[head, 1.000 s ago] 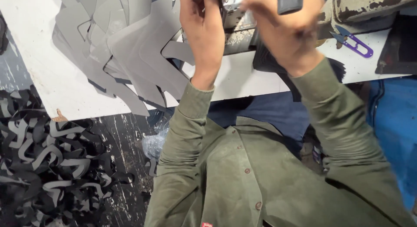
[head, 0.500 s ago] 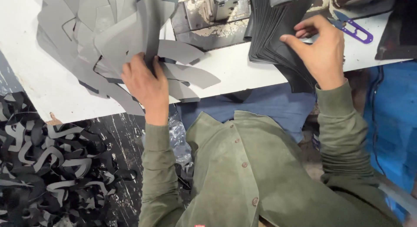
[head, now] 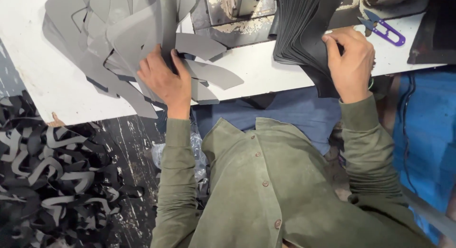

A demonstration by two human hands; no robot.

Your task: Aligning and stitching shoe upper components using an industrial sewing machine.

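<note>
Under the left hand [head: 164, 82] lie matt grey cut pieces [head: 118, 34], smooth like synthetic leather. The right hand [head: 351, 63] touches a stack of black sheets [head: 299, 29], faintly sheeny. Beyond it, snips [head: 384, 32] have glossy purple plastic handles.

A stitching workshop: grey cut pieces [head: 118, 34] heaped under the left hand [head: 164, 79], a sewing machine [head: 237, 6] between the hands, offcut scraps [head: 52, 181] on the floor below.

One head-worn camera looks steeply down, close over the white table [head: 57, 91].
</note>
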